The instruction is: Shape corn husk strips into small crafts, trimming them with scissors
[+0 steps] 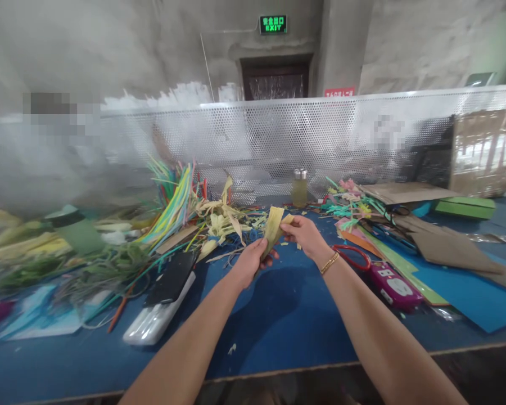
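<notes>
Above the middle of the blue table I hold a yellow-green dried corn husk (273,225) upright between both hands. My left hand (255,260) is closed around its lower part, the thumb lying on the front. At the upper right edge, my right hand (302,233) pinches a folded or loose end of the husk; a gold bracelet (329,262) circles that wrist. Just beyond my hands lies a heap of pale husk strips (221,222) and scraps. My fingertips partly hide where the husk is gripped.
Bundled coloured pipe cleaners (175,199), a black phone (171,281) on a white case and a green cup (76,230) are left. A bottle (299,188) stands behind, against a perforated metal screen (278,135). Red-handled scissors (356,256), a magenta object (394,286), coloured paper and cardboard (451,244) lie right.
</notes>
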### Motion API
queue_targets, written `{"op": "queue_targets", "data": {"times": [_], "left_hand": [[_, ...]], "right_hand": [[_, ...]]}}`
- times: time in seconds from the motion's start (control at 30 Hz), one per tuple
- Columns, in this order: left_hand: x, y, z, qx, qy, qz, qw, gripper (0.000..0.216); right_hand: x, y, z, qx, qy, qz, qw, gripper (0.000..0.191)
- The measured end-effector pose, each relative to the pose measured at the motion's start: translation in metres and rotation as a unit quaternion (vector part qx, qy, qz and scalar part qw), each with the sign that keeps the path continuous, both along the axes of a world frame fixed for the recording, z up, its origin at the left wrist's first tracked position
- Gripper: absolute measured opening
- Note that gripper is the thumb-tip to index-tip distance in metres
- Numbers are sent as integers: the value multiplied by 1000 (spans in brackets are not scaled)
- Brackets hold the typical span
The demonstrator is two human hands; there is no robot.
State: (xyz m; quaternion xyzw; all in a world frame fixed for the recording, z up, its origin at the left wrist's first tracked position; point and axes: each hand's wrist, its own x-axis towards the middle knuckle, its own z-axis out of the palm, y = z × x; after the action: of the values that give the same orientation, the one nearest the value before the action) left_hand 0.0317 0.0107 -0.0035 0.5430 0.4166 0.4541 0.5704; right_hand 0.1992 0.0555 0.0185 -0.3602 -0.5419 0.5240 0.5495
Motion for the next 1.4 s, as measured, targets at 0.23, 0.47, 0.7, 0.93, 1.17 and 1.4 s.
{"op": "queue_targets", "data": {"times": [0.23,0.47,0.7,0.93,1.17,1.4], "left_hand": [[2,-8,5,32,36,-40,998,48],[1,-10,7,52,76,-64,994,46],[1,-8,6,47,93,-28,994,35],[1,-5,3,14,42,-13,999,39],[0,-5,3,-53,-12,-37,998,32],[-2,-4,2,4,43,-63,997,49]], "right_hand": [[-2,4,-1,62,-37,-70,995,23],[8,7,3,66,-85,-112,988,21],[8,2,9,-6,6,-46,999,45],[13,2,10,72,-80,-49,993,34],[18,3,12,121,-61,3,991,26],[13,3,4,28,-14,37,999,30]]}}
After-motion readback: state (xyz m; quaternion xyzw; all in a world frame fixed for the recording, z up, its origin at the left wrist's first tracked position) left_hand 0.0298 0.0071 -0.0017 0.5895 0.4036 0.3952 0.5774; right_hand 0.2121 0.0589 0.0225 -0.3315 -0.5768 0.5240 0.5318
